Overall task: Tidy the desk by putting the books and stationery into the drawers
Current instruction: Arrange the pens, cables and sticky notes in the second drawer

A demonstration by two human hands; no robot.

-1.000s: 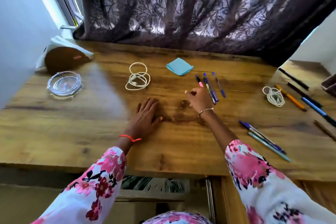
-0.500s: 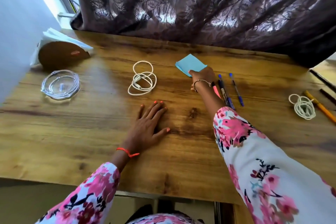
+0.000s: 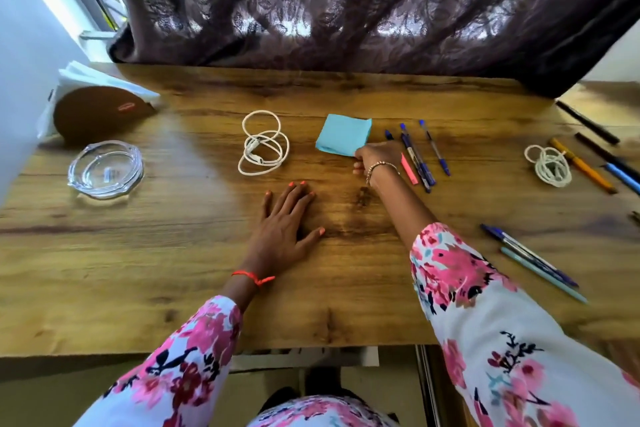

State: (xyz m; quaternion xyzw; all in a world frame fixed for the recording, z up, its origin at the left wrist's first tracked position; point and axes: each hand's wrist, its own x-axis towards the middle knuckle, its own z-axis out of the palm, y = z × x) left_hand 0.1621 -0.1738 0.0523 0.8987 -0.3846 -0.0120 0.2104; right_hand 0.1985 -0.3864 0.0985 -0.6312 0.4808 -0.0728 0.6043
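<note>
A: One pad of blue sticky notes (image 3: 344, 133) is what I'm going for, upper middle of the frame. My right hand (image 3: 375, 159) has its fingertips closed on the pad's near right corner. I can't tell if the corner is off the desk (image 3: 173, 253) yet.

B: Left hand?

A: My left hand (image 3: 282, 220) lies flat, fingers spread, palm down at centre frame, holding nothing. It sits well below and left of the pad, not touching it.

B: How would you do the pickup?

A: My judgement: thumb under the corner, fingers on top, grip the whole stack so no single sheet peels away. Lift straight up before drawing back.

B: Anything close by?

A: A pink highlighter (image 3: 408, 168) and blue pens (image 3: 417, 158) lie just right of my wrist. I'd keep the forearm high so the sleeve doesn't sweep them. A white cable (image 3: 265, 142) coils left of the pad, apart from it.

B: And the drawer?

A: A pale strip shows under the desk's front edge at bottom centre; it may be a drawer, I can't tell.
</note>
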